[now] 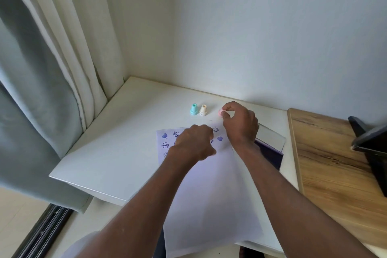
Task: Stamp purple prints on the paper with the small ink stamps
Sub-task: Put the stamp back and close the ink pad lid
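- Paper [209,184]: white sheet lying flat on the table, long side running from the near edge toward 12 o'clock; its far strip carries purple prints, hearts [219,138] and smiley faces [165,145], some hidden under the hands.
- White table [125,142]: set in a room corner, pale wall behind, grey and cream curtains [41,69] at 9 o'clock.
- Wooden surface [335,163]: adjoins the table at 3 o'clock and bears a dark object at the frame edge, too cropped to identify.
- Dark purple flat item [270,157]: lies at 3 o'clock of the sheet's far end, partly beneath a clear plastic piece [272,136]; possibly an ink pad and its lid.
- Left hand [193,144]: loosely curled, palm down, resting on the printed strip of the sheet; whether it grips anything cannot be told.
- Right hand [240,123]: raised just beyond the sheet's far edge, at 1 o'clock of the left hand, thumb and fingertips pinched on a pink stamp [220,113].
- Teal stamp [194,109]: upright on the table at 12 o'clock of the sheet.
- Cream stamp [203,110]: upright, just beside the teal one at its 3 o'clock.
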A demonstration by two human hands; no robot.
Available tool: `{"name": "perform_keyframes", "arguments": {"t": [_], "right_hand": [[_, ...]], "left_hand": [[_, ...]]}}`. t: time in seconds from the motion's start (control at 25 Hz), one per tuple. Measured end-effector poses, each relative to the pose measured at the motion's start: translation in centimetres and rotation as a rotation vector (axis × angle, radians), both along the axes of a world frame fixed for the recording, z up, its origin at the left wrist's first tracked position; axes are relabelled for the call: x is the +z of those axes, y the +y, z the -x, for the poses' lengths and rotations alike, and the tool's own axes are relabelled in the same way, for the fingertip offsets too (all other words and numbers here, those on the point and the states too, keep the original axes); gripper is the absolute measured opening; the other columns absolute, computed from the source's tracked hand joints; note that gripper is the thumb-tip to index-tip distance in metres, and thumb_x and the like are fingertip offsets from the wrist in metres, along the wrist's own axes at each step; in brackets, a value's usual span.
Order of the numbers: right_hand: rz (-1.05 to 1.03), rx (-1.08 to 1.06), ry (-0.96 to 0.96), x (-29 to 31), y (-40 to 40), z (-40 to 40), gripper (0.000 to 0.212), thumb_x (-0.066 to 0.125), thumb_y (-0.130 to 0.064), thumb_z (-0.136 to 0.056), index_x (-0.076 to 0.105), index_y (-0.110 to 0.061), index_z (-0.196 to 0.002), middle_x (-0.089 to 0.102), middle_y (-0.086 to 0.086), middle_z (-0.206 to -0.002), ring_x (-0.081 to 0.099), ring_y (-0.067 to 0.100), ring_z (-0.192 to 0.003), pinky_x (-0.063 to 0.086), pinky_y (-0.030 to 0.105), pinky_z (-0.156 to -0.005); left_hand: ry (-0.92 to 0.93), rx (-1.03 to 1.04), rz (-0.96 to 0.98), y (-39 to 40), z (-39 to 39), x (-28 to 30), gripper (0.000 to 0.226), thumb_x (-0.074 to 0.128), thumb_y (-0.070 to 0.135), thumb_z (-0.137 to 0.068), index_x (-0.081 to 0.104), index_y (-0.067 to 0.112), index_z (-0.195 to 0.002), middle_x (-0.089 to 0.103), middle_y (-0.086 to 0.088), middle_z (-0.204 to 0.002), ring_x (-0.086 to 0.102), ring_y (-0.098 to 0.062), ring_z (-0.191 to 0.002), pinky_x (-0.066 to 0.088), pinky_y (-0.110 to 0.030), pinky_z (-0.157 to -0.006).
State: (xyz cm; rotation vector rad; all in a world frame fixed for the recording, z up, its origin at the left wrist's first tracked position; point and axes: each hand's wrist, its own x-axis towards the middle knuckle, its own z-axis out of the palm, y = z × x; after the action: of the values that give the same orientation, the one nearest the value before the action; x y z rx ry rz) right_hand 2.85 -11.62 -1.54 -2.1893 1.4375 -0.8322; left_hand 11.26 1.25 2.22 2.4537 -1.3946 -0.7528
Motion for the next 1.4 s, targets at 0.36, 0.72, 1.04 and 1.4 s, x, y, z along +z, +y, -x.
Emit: {"name": "perform_keyframes", "arguments": {"t": [0.36,0.72,1.04,1.4], "right_hand": [[0.05,0.143,0.015,0.1,0.3,-0.2,0.039,0.066,0.001,-0.083,0.069,-0.029,-0.107,0.073,-0.002,-0.106,0.068,0.028,-0.086,0.038,0.028,-0.067],[-0.143,-0.105,-0.038,4.5,-2.9,8.4,0.022,0.067,-0.018,-0.09,0.074,-0.028,-0.108,0.073,-0.002,-0.113,0.067,0.021,-0.097,0.041,0.024,-0.069],[-0.27,0.041,0.405,4.0,-2.8,17.1,0.048,0.068,-0.024,-0.091,0.059,-0.03,-0.138,0.064,0.006,-0.137,0.063,0.031,-0.116,0.055,0.039,-0.09],[-0.255,0.157,0.491,2.7,-4.9,15.5,0.056,0.072,-0.018,-0.09,0.056,-0.031,-0.142,0.057,0.001,-0.14,0.059,0.028,-0.123,0.053,0.039,-0.094]], "left_hand": [[-0.046,-0.037,0.013,-0.2,0.1,-0.2,0.048,0.076,0.034,-0.085,0.06,0.019,-0.128,0.063,-0.008,-0.12,0.062,-0.032,-0.111,0.054,-0.041,-0.089],[0.043,-0.059,0.23,-2.7,3.6,1.0,0.024,0.076,0.032,-0.087,0.072,0.019,-0.107,0.07,-0.004,-0.104,0.067,-0.025,-0.092,0.051,-0.033,-0.073],[-0.173,-0.298,0.125,-4.6,10.5,-0.6,0.07,0.085,0.03,-0.079,0.04,0.006,-0.126,0.047,-0.011,-0.125,0.048,-0.031,-0.114,0.052,-0.042,-0.089],[-0.174,-0.355,0.037,-4.6,8.2,-1.7,0.071,0.085,0.037,-0.079,0.043,0.009,-0.128,0.042,-0.008,-0.13,0.041,-0.027,-0.115,0.045,-0.038,-0.099]]}}
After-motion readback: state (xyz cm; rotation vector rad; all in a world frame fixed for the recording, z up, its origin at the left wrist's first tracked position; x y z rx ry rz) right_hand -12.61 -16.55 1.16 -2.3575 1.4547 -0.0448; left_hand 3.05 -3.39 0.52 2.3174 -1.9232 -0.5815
